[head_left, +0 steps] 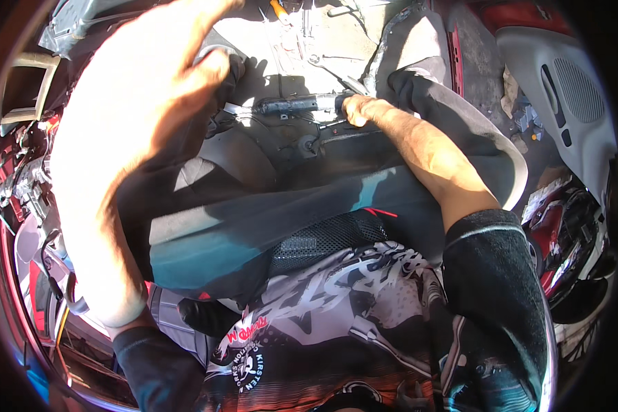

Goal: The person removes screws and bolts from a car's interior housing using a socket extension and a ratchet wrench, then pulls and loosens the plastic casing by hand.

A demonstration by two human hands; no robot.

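My left hand (168, 51) is raised at the upper left, brightly lit, its thumb spread from the stretched fingers. Nothing shows in it; its top edge is cut off by the frame. At upper centre, my right hand (361, 110) is closed round the right end of a dark bar (285, 106) with a silvery section. The bar lies crosswise in front of my legs, among thin cables and metal brackets. Just behind the right hand is a ratchet (316, 60), its handle slanting toward my knuckles. Whether the hand touches that handle, I cannot tell.
An orange-handled tool (279, 12) lies on the pale, sunlit floor beyond the bar. A wiring bundle (380, 55) runs along the floor's right side. A grey door panel (563, 103) stands at right. Red and dark parts (563, 233) are piled below it.
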